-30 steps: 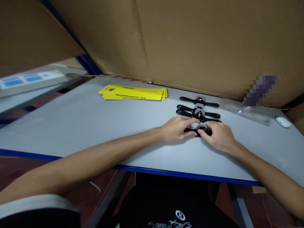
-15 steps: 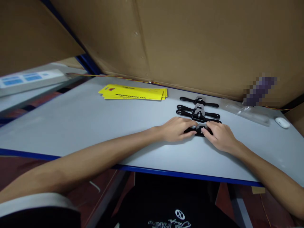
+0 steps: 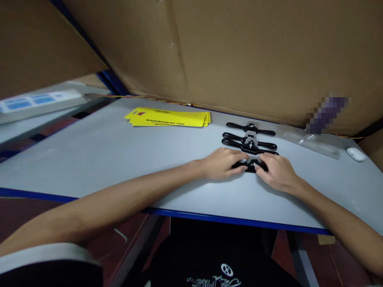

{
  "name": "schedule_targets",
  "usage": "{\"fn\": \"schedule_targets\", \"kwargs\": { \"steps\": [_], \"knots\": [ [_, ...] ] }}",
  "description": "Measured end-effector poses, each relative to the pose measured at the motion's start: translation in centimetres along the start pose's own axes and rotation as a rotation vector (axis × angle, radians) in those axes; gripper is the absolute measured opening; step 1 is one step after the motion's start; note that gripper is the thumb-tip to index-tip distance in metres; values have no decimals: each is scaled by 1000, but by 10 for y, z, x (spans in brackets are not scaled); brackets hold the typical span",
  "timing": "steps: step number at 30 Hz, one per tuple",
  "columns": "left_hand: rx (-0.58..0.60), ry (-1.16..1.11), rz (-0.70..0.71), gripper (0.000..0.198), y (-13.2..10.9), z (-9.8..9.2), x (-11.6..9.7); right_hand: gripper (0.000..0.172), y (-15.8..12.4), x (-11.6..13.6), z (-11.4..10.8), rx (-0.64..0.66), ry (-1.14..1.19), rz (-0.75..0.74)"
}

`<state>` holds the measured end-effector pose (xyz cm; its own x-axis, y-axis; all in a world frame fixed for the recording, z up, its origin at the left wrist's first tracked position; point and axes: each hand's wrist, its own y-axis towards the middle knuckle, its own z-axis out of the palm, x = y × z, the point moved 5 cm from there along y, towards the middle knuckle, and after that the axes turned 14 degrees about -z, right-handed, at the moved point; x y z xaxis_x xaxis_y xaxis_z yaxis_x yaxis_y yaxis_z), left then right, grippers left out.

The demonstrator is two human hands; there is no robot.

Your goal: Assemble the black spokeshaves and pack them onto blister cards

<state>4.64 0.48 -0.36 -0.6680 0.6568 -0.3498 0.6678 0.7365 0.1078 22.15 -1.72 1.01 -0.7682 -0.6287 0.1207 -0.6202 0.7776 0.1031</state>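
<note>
A black two-handled tool with a grey metal blade lies on the table between my hands. My left hand is closed round its left handle. On the other side, my right hand grips the right handle, its thumb at the middle of the tool near the blade. Just behind are several similar black tools in a column, two of them close together. Most of the held tool's handles are hidden by my fingers.
Yellow printed cards lie stacked at the back of the grey table. Clear plastic bags and a white oval object are at the right. A cardboard wall stands behind, with a thin cable along its base.
My right thumb has shifted slightly to the right and down, showing more of the tool's middle. My left hand stays in the same place.
</note>
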Motion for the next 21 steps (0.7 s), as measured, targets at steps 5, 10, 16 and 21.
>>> {"fn": "schedule_targets", "kwargs": {
  "steps": [5,10,16,21],
  "knots": [
    [10,-16,1,40,0,-1,0,43,0,-3,1,-18,32,-19],
    [7,-24,5,39,-1,-2,-1,44,2,-2,0,-39,51,53],
    [-35,-10,7,37,0,0,0,33,2,1,-1,-29,39,73],
    [-366,38,99,31,-9,-25,-15,24,1,0,-1,-14,28,40]
  ]
}}
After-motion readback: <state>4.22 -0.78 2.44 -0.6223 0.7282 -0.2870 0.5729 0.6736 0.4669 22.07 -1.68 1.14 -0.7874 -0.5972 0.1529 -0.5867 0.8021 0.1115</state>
